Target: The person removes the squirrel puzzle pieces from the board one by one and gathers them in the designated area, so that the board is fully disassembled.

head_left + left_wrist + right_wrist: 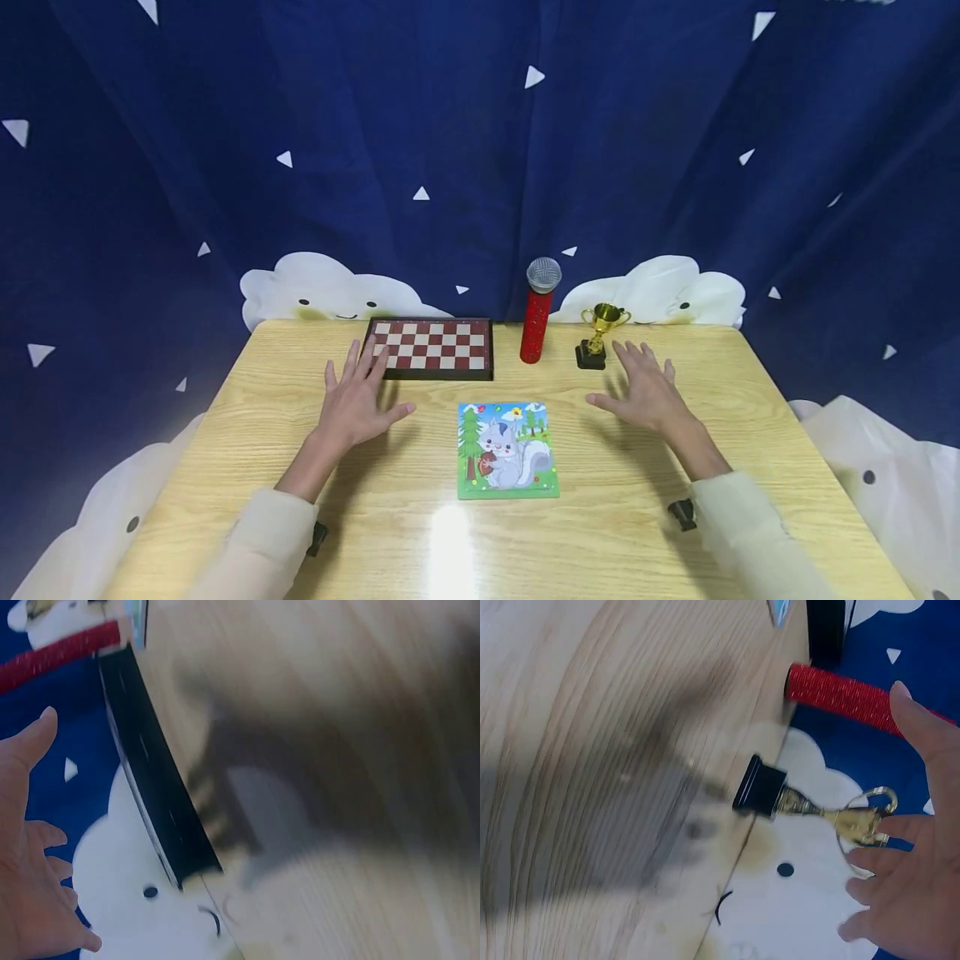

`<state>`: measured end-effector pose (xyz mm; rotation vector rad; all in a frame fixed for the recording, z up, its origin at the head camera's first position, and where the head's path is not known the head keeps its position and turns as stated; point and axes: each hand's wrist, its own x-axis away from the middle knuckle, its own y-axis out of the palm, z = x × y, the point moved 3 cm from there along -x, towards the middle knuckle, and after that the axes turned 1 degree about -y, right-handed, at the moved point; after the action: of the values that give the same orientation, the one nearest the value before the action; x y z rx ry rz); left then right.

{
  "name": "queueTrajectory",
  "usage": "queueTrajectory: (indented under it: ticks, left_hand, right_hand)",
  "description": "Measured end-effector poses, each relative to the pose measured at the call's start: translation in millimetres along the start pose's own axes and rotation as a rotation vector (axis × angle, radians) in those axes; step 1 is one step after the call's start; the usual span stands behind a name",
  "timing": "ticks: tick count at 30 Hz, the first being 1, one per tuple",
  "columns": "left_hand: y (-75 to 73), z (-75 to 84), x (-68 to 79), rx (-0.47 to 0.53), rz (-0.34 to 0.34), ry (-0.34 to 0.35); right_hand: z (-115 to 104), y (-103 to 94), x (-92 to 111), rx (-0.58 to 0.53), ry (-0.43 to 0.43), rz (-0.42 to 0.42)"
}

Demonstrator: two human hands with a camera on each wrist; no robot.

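Note:
My left hand (356, 408) is held over the table with fingers spread, just in front of a red-and-white checkered game board (431, 345); nothing is in it. My right hand (647, 395) hovers in the same way near a small gold trophy cup (596, 335) on a black base. Between the hands lies a square picture puzzle (507, 451) with a grey squirrel on it. Behind it a red microphone (536, 321) with a silver head stands upright. In the right wrist view the fingers overlap the trophy (810, 802), but the head view shows them apart.
The wooden table (300, 358) ends at a dark blue curtain (420, 125) with white triangles and cloud shapes. Glare lies on the tabletop in front of the puzzle. A dark strap piece (682, 514) shows by the right sleeve.

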<state>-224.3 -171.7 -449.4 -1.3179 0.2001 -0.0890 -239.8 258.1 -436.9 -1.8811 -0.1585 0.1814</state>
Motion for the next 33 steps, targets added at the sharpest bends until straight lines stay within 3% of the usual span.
queueTrajectory:
  ticks: [14, 23, 33]
  left_hand:
    - [37.1, 55.7, 2.0, -0.003, -0.043, 0.160]
    - [55.3, 88.9, 8.7, 0.054, -0.143, 0.300]
    - [72.7, 118.7, 18.7, 0.030, -0.278, 0.401]
  right_hand:
    - [-46, 31.9, -11, -0.189, -0.047, -0.141]
    - [-61, 57.5, -18, -0.276, -0.072, -0.214]
    - [-70, 82.6, -20, -0.266, -0.150, -0.189]
